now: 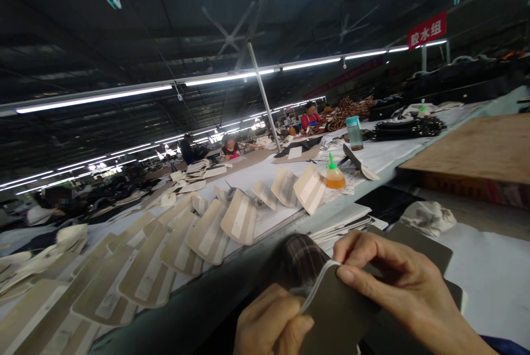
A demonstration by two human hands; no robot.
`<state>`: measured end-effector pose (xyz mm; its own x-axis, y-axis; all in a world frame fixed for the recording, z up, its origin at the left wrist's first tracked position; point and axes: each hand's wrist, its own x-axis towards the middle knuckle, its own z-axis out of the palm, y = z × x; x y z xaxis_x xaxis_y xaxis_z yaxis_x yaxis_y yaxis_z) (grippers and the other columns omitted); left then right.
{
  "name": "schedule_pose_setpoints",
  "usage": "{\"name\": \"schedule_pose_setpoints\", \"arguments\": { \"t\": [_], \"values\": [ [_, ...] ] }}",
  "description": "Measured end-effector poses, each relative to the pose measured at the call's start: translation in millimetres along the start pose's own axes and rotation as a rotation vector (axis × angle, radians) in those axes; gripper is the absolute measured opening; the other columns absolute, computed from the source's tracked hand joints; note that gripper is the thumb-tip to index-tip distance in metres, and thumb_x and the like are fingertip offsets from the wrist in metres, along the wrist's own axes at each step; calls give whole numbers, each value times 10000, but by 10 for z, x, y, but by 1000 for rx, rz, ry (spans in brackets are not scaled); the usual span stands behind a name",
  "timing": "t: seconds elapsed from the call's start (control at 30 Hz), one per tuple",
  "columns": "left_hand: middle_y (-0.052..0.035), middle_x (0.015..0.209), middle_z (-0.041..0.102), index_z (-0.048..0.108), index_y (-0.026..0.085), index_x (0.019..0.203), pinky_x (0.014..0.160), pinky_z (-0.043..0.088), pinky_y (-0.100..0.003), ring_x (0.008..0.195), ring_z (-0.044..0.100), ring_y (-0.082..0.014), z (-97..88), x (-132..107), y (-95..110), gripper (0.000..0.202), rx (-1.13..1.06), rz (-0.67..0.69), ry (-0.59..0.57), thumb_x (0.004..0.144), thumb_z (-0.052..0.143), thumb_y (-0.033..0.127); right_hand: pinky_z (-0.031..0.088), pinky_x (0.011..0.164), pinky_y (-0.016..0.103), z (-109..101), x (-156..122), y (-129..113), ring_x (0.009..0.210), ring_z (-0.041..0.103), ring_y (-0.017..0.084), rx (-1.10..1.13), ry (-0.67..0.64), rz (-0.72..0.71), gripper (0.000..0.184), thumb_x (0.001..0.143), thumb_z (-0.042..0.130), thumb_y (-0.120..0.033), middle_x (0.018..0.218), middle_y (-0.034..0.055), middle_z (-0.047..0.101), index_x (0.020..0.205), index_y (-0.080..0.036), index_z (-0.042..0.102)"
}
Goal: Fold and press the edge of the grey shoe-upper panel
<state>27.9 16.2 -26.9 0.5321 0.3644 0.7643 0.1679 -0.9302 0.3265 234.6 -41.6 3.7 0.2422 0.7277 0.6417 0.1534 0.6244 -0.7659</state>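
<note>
The left hand (271,322) and right hand (393,283), each grip closed, pinched a pale-edged, grey-brown panel (333,313) in front of the green-capped bottle (335,178). Many curved beige pieces (239,217) lay on the bench (270,221), left of this bottle; a teal-lidded flask (354,134) stood just behind it.

The left fingers (271,305) are blurred, and below them the picture's lower edge cuts in, also cropping the grey-brown panel (337,311). The right fingers (364,282) cover part of its rim. The plaid cloth (304,258), perhaps a trouser leg, is partly hidden behind it.
</note>
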Motion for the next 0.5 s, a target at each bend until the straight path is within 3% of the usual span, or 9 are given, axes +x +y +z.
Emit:
{"name": "schedule_pose_setpoints", "arguments": {
  "t": [0.1, 0.3, 0.5],
  "values": [
    [37, 614, 447, 559, 199, 701, 491, 290, -229, 519, 381, -92, 91, -59, -9, 325, -141, -170, 23, 992, 493, 328, 451, 527, 143, -31, -3, 35, 631, 634, 93, -3, -7, -19, 196, 802, 771, -326, 741, -9, 696, 657, -234, 676],
    [45, 633, 383, 490, 191, 672, 506, 221, -250, 560, 327, -89, 107, 54, 102, 401, -335, -383, -86, 992, 460, 431, 484, 542, 158, -49, 26, 0, 626, 648, 107, -45, -54, -26, 202, 808, 758, -328, 718, -2, 700, 647, -235, 678],
    [42, 622, 321, 393, 196, 642, 481, 182, -276, 543, 245, -95, 79, 187, 229, 504, -413, -508, -131, 955, 440, 588, 488, 544, 177, -42, 28, 29, 625, 652, 116, -54, -104, -45, 200, 819, 749, -320, 731, 7, 708, 659, -226, 672]
  ]
}}
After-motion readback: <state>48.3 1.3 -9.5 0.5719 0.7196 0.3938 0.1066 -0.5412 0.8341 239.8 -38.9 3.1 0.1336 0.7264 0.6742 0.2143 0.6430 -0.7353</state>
